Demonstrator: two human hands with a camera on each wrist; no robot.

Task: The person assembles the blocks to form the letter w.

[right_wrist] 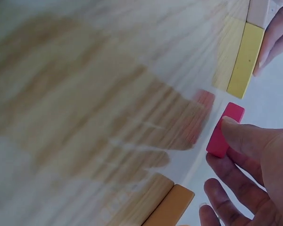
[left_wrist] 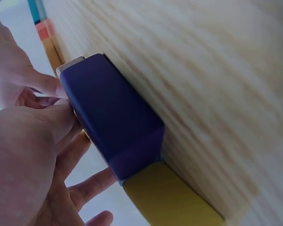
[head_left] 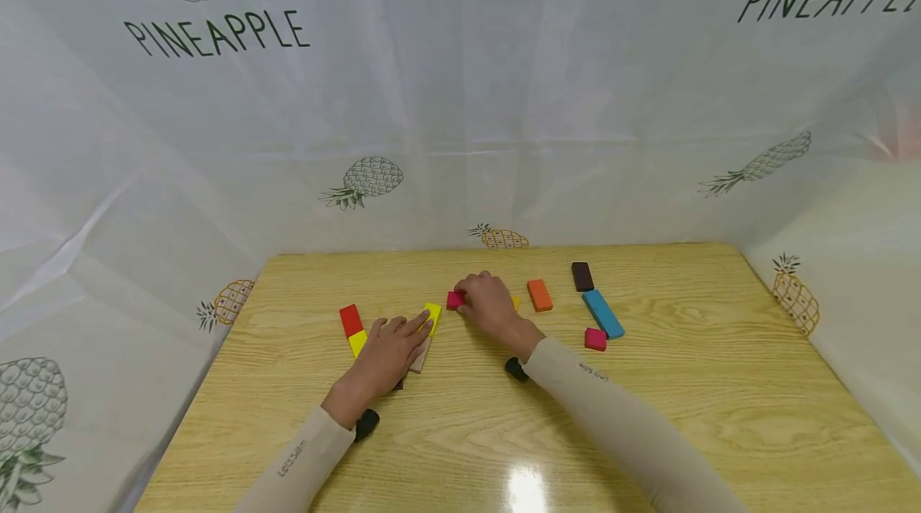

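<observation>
Magenta block [head_left: 454,300] is at or just over the table [head_left: 647,409]; can't tell if touching. Right hand [head_left: 491,305] pinches it, thumb against fingertips. Left hand [head_left: 388,357]: fingers apart, touching the upper yellow block [head_left: 434,310], gripping nothing. Joined, by my read: red block [head_left: 351,320] to lower yellow block [head_left: 356,343] to purple block [left_wrist: 113,108]; tan block [head_left: 420,357] to upper yellow. Not joined: magenta, gap to upper yellow; orange block [head_left: 540,296] well apart.

The left hand [head_left: 384,353] and right hand [head_left: 492,307] are bare. The beige left sleeve [head_left: 311,467] and right sleeve [head_left: 626,425] fit snugly, each with small dark lettering [head_left: 292,458], perhaps "Lets Slim"; a rounded black piece [head_left: 366,424] sits at each wrist.
</observation>
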